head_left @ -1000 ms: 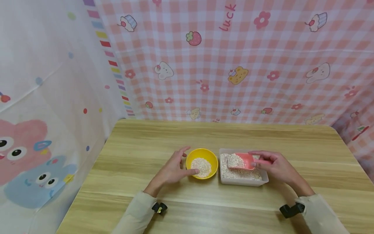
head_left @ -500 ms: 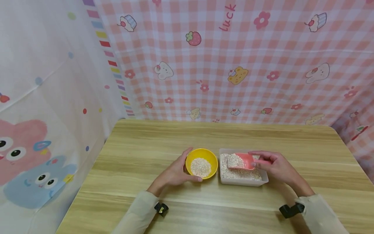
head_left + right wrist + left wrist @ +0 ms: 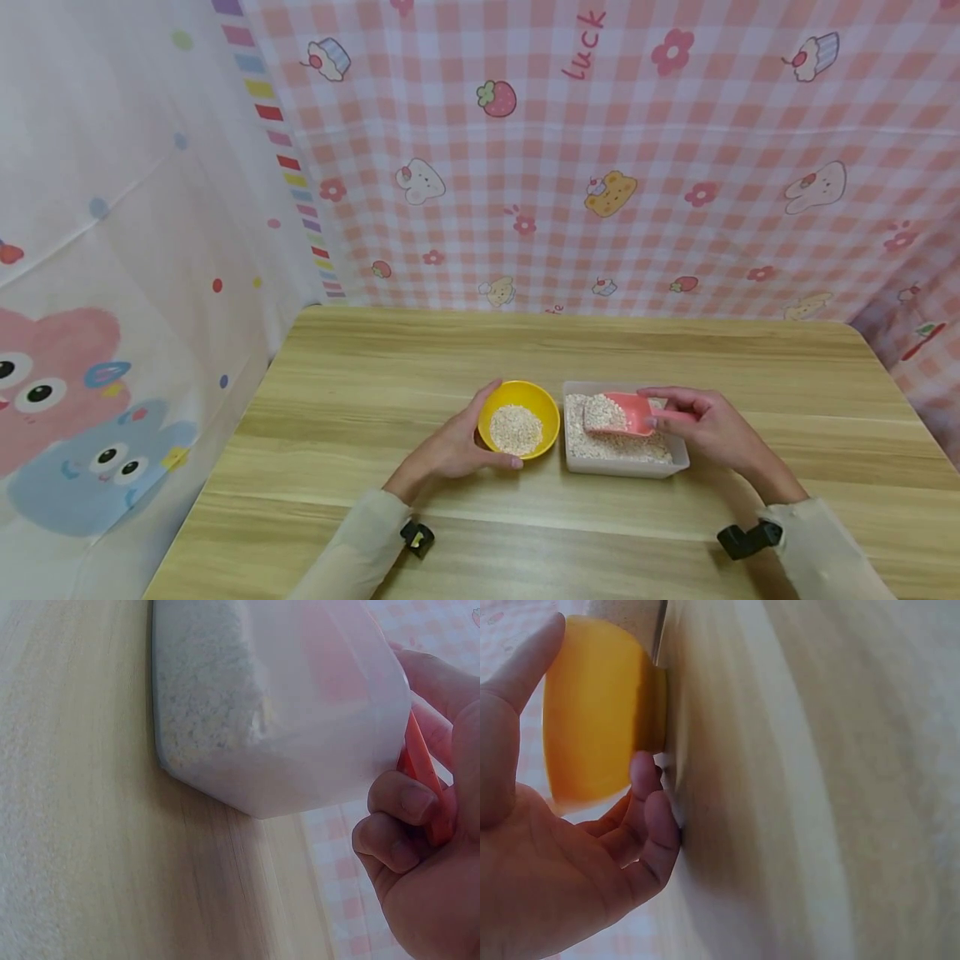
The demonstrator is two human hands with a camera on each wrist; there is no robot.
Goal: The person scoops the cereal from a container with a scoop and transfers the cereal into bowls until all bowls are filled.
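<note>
A yellow bowl [image 3: 487,442] with oat flakes [image 3: 516,429] in its bottom stands upright on the table. My left hand [image 3: 452,446] holds it from the left, thumb along the near side and fingers round the far side. In the left wrist view the thumb lies on the bowl's wall [image 3: 596,712] and the fingertips [image 3: 643,771] curl at its foot. My right hand [image 3: 712,429] grips the handle of a pink scoop [image 3: 639,412], whose front is heaped with flakes. That scoop lies over a translucent white box [image 3: 622,468] filled with more flakes.
The box stands just right of the bowl, a narrow gap between them. Both are on a wood-grain table [image 3: 480,533]. Beyond its back edge hangs a pink checked cloth [image 3: 465,217], and a white printed cloth [image 3: 187,292] hangs at the left.
My left hand was spread open by the bowl, thumb over its rim; thumb and fingers have since closed round the outside. The right hand and scoop look unmoved.
</note>
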